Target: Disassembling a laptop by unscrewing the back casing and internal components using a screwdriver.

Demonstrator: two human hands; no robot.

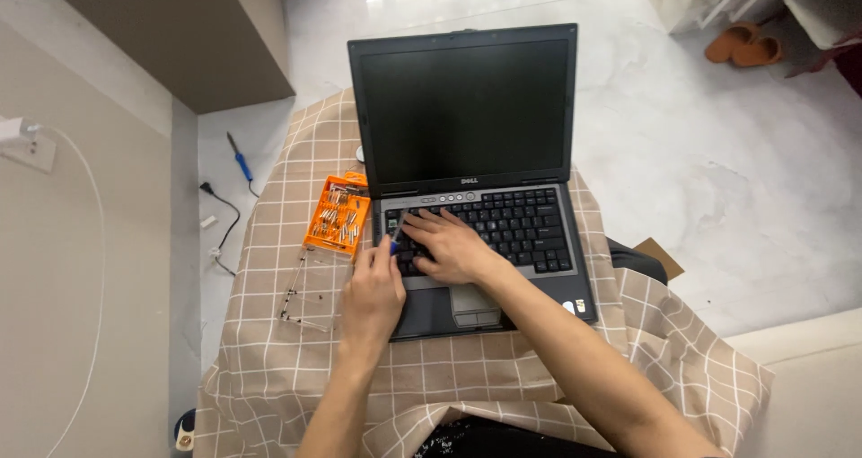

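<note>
An open grey laptop (467, 117) with a dark screen sits on a table covered by a beige checked cloth (269, 350). My right hand (449, 244) lies flat on the left part of the black keyboard (525, 224), fingers spread over the keys. My left hand (373, 298) is closed around a small screwdriver (393, 241) with a blue grip; its tip points at the keyboard's left edge, just beside my right hand's fingers.
An orange bit-set case (337, 215) lies open left of the laptop, its clear lid (310, 292) beside it. On the white floor lie a blue-handled tool (240, 162) and a black cable (224, 215). Orange slippers (743, 47) sit far right.
</note>
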